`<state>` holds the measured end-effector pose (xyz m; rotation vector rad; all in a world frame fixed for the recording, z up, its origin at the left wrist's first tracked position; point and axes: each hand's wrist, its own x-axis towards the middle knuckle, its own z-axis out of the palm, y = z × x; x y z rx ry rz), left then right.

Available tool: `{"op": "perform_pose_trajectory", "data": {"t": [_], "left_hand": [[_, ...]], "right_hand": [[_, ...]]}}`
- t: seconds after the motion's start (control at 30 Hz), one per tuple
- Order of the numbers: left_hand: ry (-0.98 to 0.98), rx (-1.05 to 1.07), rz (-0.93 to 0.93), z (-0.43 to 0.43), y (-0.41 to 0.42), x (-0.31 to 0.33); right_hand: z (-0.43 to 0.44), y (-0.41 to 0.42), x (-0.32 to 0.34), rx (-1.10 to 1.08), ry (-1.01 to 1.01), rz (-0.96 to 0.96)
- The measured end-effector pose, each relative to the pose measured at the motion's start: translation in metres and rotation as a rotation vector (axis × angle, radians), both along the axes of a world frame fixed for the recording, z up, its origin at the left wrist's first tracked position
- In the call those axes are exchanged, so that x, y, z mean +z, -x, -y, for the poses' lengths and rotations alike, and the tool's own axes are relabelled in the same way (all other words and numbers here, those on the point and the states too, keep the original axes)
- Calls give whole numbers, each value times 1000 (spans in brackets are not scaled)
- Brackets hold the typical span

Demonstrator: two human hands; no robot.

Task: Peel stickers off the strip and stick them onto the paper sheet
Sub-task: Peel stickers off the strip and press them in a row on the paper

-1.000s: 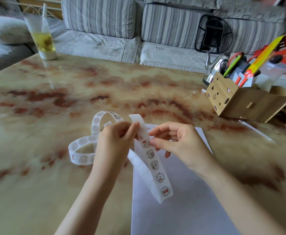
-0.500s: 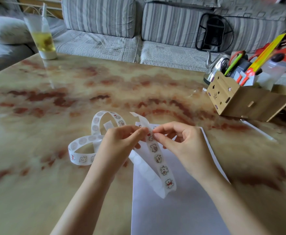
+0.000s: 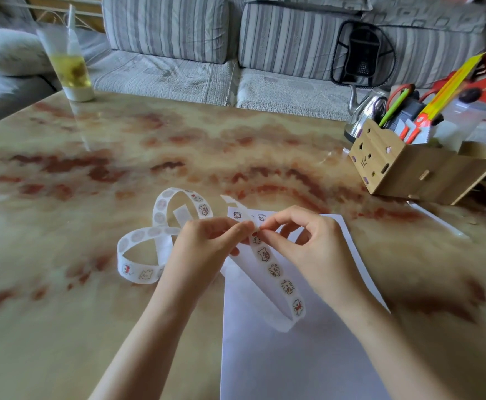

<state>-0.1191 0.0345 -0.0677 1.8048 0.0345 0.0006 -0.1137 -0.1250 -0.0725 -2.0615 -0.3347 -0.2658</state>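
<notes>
A long white sticker strip (image 3: 276,272) with small cartoon animal stickers curls over the marble table; part loops to the left, part hangs down over the white paper sheet (image 3: 293,356). My left hand (image 3: 204,249) pinches the strip between thumb and forefinger. My right hand (image 3: 308,243) pinches at a sticker on the strip right beside the left fingertips, just above the sheet. Two stickers (image 3: 249,216) sit on the sheet's far edge.
A wooden desk organiser (image 3: 409,166) with pens, scissors and a yellow ruler stands at the right, a metal kettle (image 3: 365,111) behind it. A plastic cup (image 3: 68,62) with yellow drink stands far left. A striped sofa (image 3: 236,53) runs behind the marble table (image 3: 91,168).
Both hands have drawn closer together and the right fingertips now pinch the strip beside the left ones. The hanging end of the strip has swung slightly right and lower.
</notes>
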Motion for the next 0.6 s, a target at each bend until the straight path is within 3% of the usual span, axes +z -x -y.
{"op": "perform_pose_trajectory", "data": {"t": [0.2, 0.6], "left_hand": [[55, 30, -53, 1, 1, 0], [49, -6, -38, 3, 2, 2]], "right_hand": [[-1, 1, -6, 12, 29, 106], [1, 0, -5, 11, -83, -55]]}}
